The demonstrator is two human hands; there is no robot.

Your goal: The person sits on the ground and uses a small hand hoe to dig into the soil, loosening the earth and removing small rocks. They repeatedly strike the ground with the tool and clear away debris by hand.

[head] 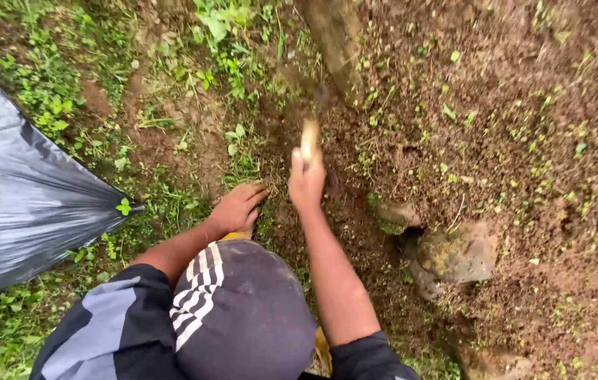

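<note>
Right hand is closed in a fist round a pale wooden handle, which rises past the knuckles; its far end is blurred and cannot be made out. Left hand lies flat on the ground, fingers spread and holding nothing, fingertips at the grass. A narrow strip of soil separates the two hands. Beyond the right fingers: a trunk. To their right, bare soil gives open room (a stone sits near the forearm). A grey sheet ends well left of the left fingers.
</note>
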